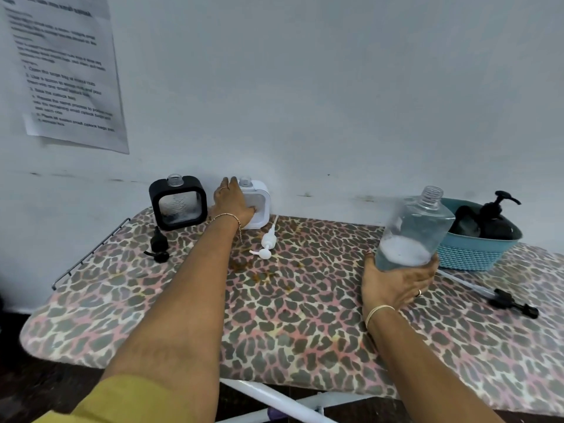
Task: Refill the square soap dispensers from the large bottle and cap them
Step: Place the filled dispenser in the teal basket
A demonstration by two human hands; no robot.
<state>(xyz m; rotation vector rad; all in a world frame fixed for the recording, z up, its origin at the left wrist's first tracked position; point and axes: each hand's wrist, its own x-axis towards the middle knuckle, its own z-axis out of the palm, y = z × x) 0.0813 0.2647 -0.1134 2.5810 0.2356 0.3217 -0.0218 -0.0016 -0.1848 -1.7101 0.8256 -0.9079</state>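
My left hand (232, 200) grips the white square dispenser (260, 203) by its left side, thumb across its front; it stands uncapped against the wall. The black square dispenser (178, 201) stands uncapped to its left. My right hand (396, 282) holds the large clear bottle (413, 230) by its base, lifted and tilted slightly right, open-necked, with bluish liquid and foam low inside. A white pump cap (268, 241) lies in front of the white dispenser. A black pump cap (158, 245) lies in front of the black one.
A teal basket (476, 254) at the right rear holds a black pump bottle (496, 219). A long black pump with a clear tube (500, 297) lies on the leopard-print board (274, 315). A wire rack (88, 251) edges the board's left end. A paper sheet (64, 68) hangs on the wall.
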